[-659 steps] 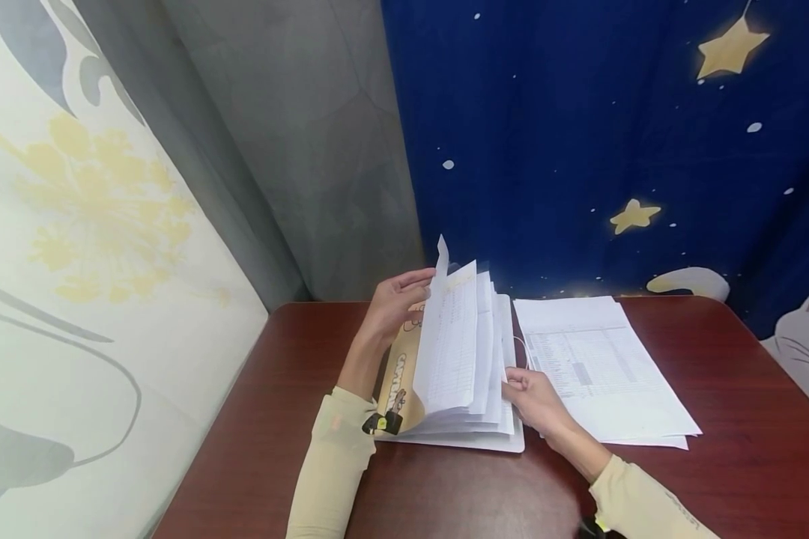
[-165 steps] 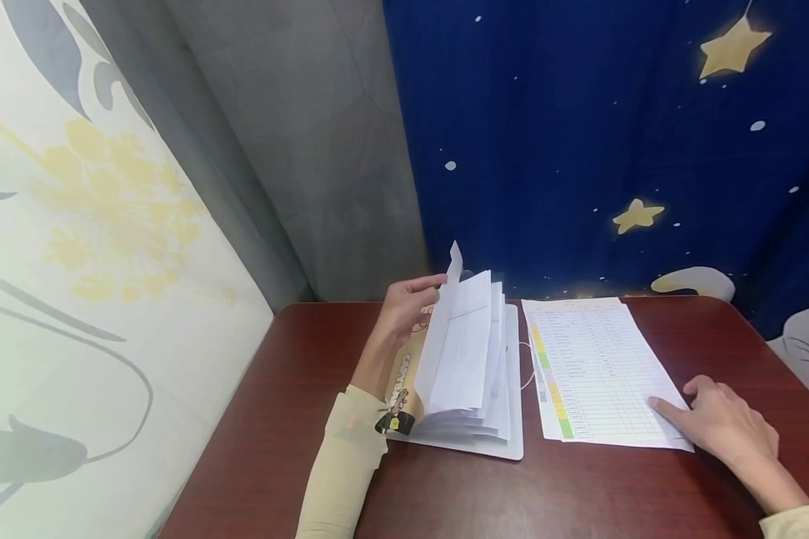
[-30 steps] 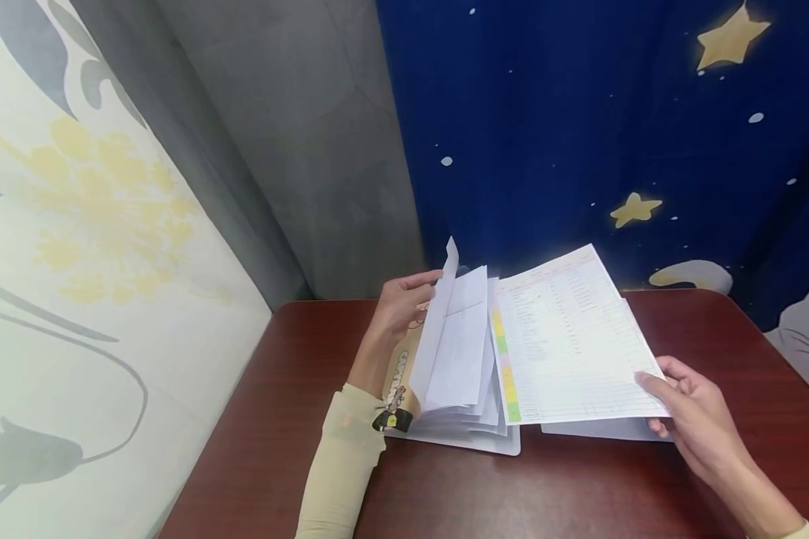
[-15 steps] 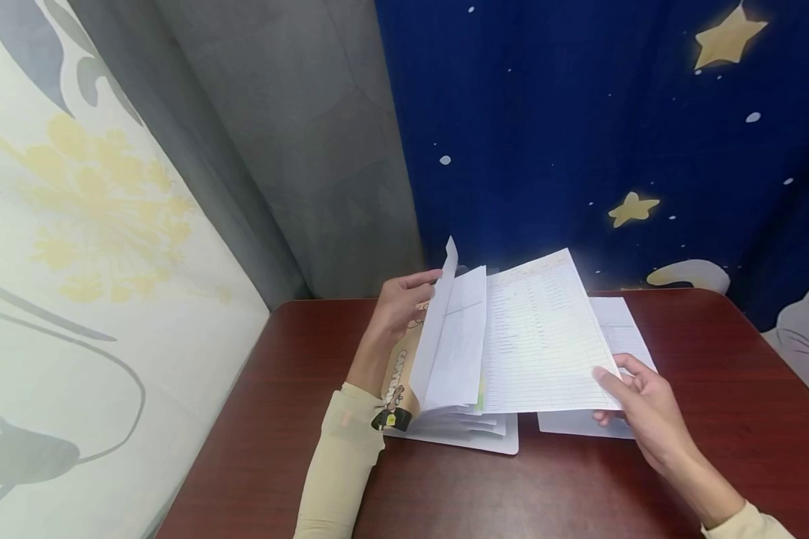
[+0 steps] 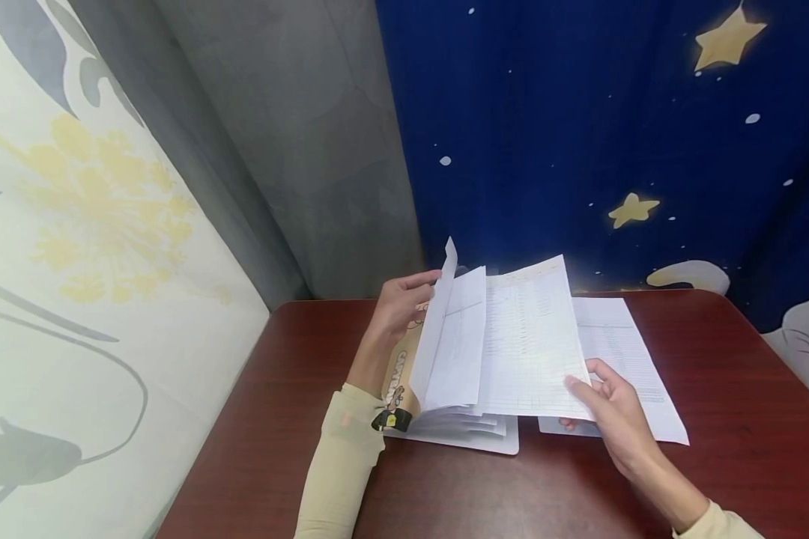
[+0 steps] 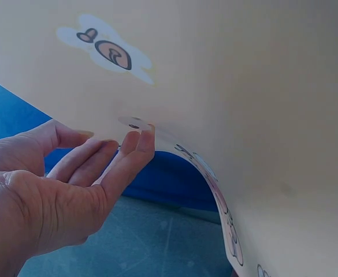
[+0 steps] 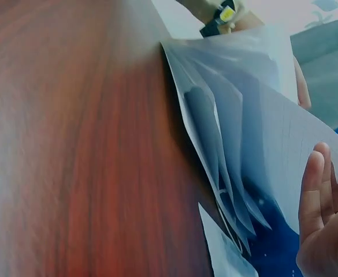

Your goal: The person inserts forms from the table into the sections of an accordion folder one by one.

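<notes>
A file folder with a yellow cartoon cover [image 5: 399, 374] and several white pockets [image 5: 455, 344] stands open on the table. My left hand [image 5: 394, 307] props the cover up from behind; its straight fingers [image 6: 128, 156] touch the yellow cover [image 6: 244, 86]. My right hand [image 5: 610, 412] pinches the lower right corner of a printed sheet [image 5: 529, 337], whose left edge lies among the pockets. In the right wrist view the pockets [image 7: 226, 115] fan out beside the sheet [image 7: 284, 150] and my right-hand fingers [image 7: 314, 184].
A low stack of printed paper [image 5: 630, 359] lies flat to the right of the folder, partly under my right hand. The dark red table [image 5: 276, 389] ends at a grey wall on the left and a blue star curtain [image 5: 580, 135] behind.
My right hand has lifted the printed sheet off the stack and carried it left, so its edge now sits among the folder's pockets. The left hand has stayed put.
</notes>
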{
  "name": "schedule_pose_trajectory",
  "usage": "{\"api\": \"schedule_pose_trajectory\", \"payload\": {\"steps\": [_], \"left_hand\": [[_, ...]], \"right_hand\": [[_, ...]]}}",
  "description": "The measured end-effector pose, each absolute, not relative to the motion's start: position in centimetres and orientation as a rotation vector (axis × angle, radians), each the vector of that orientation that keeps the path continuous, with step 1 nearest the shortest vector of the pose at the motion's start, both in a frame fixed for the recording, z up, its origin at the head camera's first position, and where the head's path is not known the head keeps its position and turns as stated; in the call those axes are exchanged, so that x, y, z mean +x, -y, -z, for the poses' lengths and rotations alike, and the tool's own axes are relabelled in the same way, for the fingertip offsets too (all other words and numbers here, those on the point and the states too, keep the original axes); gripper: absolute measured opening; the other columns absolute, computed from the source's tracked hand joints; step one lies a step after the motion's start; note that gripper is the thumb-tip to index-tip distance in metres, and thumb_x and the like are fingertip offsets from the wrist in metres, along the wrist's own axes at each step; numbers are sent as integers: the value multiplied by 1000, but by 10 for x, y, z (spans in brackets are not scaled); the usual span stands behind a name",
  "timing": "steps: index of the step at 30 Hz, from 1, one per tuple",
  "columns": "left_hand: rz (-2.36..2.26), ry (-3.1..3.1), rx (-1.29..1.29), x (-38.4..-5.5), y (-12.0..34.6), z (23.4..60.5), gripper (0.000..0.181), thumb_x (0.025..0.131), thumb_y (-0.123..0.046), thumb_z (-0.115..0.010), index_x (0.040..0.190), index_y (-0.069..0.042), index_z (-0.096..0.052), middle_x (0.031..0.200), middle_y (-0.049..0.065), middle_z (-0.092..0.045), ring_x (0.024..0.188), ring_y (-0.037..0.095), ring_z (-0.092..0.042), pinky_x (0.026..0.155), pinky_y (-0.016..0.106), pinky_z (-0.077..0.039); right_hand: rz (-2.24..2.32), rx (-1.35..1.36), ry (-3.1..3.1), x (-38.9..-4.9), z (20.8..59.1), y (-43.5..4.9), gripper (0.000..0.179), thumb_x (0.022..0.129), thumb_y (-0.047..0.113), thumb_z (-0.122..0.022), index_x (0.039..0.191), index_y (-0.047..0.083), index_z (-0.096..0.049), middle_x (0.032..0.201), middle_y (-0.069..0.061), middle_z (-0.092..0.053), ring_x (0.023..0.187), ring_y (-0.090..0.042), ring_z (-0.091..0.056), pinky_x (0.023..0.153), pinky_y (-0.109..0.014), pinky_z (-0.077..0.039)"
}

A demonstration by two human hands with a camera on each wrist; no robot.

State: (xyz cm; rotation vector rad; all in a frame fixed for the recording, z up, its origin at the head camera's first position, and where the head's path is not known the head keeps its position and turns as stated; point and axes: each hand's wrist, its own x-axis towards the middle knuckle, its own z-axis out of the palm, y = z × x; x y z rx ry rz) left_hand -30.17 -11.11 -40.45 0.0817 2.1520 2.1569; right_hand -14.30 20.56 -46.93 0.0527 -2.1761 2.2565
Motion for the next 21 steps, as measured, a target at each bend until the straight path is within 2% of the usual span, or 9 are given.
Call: {"api": "schedule_pose_trajectory", "payload": {"steps": [10, 17, 21], "left_hand": [[-2165, -2146, 71, -302, 111, 405, 41, 91, -6, -63, 129, -14, -77, 128, 9, -76, 89, 15, -71, 61, 22, -52], [-2145, -2162, 67, -300, 111, 403, 41, 92, -7, -64, 130, -16, -77, 129, 7, -76, 95, 18, -72, 68, 26, -55], [-2139, -2164, 70, -300, 111, 404, 41, 92, -8, -64, 130, -16, -77, 131, 7, -76, 98, 19, -72, 69, 26, -57]], "right_hand": [[-2272, 76, 2271, -142, 470, -183, 30, 106, 16, -61, 126, -4, -52, 86, -1, -80, 59, -18, -69, 59, -35, -60], [-2265, 65, 2302, -144, 474, -167, 35, 106, 15, -61, 130, -7, -51, 87, -1, -80, 59, -19, -69, 57, -34, -59], [-2238, 9, 2356, -148, 474, -159, 33, 105, 18, -62, 125, -7, -55, 84, 2, -79, 53, -14, -61, 53, -30, -53]]}}
